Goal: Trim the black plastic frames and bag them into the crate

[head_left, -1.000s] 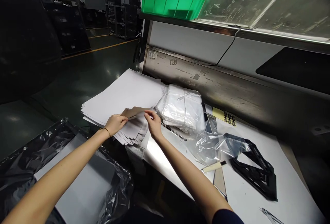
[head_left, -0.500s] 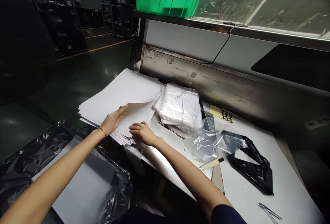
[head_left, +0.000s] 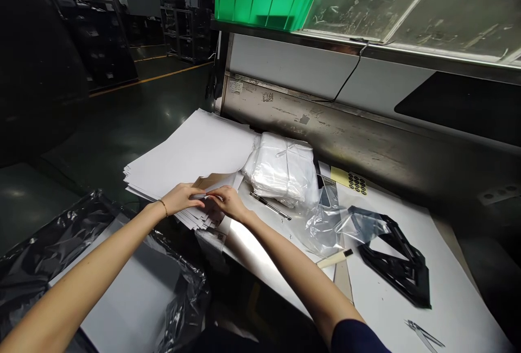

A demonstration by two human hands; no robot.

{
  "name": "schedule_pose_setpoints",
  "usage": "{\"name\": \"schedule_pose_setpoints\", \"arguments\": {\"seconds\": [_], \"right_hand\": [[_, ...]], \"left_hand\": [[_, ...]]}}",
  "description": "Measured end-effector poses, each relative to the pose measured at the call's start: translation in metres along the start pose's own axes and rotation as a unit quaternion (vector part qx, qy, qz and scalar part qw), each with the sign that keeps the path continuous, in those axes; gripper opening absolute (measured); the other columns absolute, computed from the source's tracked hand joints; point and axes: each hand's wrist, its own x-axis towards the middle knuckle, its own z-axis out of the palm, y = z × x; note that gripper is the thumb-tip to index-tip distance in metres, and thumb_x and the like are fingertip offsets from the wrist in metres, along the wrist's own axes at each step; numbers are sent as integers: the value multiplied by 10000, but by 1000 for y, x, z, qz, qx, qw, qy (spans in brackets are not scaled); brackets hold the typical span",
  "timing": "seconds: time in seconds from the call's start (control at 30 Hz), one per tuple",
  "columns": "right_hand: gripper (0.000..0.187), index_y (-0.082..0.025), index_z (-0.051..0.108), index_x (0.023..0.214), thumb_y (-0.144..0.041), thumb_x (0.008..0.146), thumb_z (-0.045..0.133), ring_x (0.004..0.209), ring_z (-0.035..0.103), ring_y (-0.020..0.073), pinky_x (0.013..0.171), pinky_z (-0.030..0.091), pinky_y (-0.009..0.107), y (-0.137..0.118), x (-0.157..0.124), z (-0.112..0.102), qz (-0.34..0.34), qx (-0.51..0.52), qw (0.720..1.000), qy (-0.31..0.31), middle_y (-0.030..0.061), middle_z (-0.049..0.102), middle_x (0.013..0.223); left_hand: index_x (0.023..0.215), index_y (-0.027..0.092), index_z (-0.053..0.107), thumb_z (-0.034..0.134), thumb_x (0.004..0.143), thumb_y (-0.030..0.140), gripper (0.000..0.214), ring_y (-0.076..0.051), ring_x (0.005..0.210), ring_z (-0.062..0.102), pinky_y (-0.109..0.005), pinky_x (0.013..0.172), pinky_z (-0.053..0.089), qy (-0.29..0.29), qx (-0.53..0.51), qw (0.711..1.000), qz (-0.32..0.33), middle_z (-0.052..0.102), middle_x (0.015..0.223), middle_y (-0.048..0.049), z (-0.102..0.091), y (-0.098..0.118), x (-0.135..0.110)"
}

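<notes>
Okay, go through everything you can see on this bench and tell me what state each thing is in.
Left hand: fingers extended, resting on the paper's edge.
Right hand: fingers curled over the sheets, beside the left hand.
White paper stack: lying flat, edges uneven.
Brown card sheet: partly covered by white sheets.
Tied white bundle: tied crosswise, lying on the bench.
Clear plastic bag: crumpled.
Green plastic crate: sitting on the shelf.

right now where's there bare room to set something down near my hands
The steel tabletop is bare between the pen and its front edge, right of your right hand. The white sheet has room right of the black plastic frame. Crowded around the paper stack, white bundle and clear bag.
</notes>
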Motion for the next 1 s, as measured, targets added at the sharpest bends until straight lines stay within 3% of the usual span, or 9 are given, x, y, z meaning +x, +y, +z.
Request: {"name": "schedule_pose_setpoints", "arguments": {"seconds": [0.17, 0.37, 0.47, 0.53, 0.6, 0.7, 0.77, 0.87, 1.0], "right_hand": [[228, -136, 475, 1033, -239, 849, 390, 968, 468, 193, 818, 369, 415, 0, -8, 2, 51, -42, 995, 81, 81, 491, 1066], [318, -173, 503, 1046, -358, 789, 473, 1069, 389, 213, 843, 340, 364, -9, -27, 17, -56, -57, 996, -51, 88, 484, 1153], [456, -184, 480, 1087, -469, 733, 511, 1123, 338, 230, 885, 295, 401, -15, -35, 25, -46, -76, 992, -88, 82, 447, 1205], [411, -194, 480, 1082, -448, 759, 490, 1100, 370, 212, 889, 295, 403, -12, -43, 22, 0, -93, 992, -87, 62, 457, 1189], [317, -177, 487, 1057, -371, 809, 447, 1038, 426, 197, 862, 328, 403, 1, -55, 11, 89, -120, 987, -61, 61, 483, 1131], [243, -145, 494, 1011, -295, 833, 423, 934, 483, 185, 796, 384, 402, 33, -82, -17, 253, -163, 954, -4, 67, 501, 1044], [231, -140, 501, 991, -289, 825, 441, 903, 493, 179, 775, 401, 391, 52, -99, -35, 323, -168, 931, 9, 68, 502, 1025], [219, -133, 512, 961, -288, 817, 457, 872, 502, 169, 753, 414, 371, 61, -114, -49, 366, -131, 921, 4, 65, 513, 992], [216, -127, 498, 951, -292, 820, 449, 774, 522, 144, 686, 434, 339, 32, -103, -46, 361, -12, 932, -12, 35, 530, 885]], "left_hand": [[854, 140, 557, 441, 803, 257, 173, -140, 694, 565, -343, 644, 470, 91, 23, 994, -50, 593, 770, -19, -6, 2, 1], [889, 138, 540, 437, 806, 250, 174, -134, 672, 563, -330, 620, 473, 162, 18, 984, -67, 586, 766, -15, -11, 1, -3], [910, 139, 534, 430, 809, 253, 184, -137, 679, 565, -330, 618, 474, 183, 9, 981, -63, 583, 764, -15, -10, 0, -5], [906, 139, 531, 426, 810, 260, 186, -134, 663, 561, -325, 608, 472, 201, 6, 977, -70, 578, 751, -12, -9, -1, -5], [892, 140, 532, 425, 810, 269, 186, -124, 621, 551, -311, 581, 468, 211, 4, 974, -78, 569, 719, -3, -8, -2, -6], [871, 141, 538, 427, 809, 273, 183, -115, 590, 543, -293, 553, 465, 205, 1, 975, -81, 565, 692, 5, -5, -3, -6], [867, 140, 540, 429, 808, 270, 181, -116, 597, 548, -293, 555, 469, 198, 0, 977, -78, 568, 694, 3, -2, -3, -5], [918, 140, 528, 415, 816, 249, 187, -131, 653, 565, -315, 594, 480, 191, 3, 979, -69, 583, 747, -15, 4, -3, -5], [1094, 168, 452, 361, 828, 135, 283, -151, 758, 581, -325, 631, 493, 142, 15, 989, -24, 582, 932, -56, 12, -3, -7]]}}
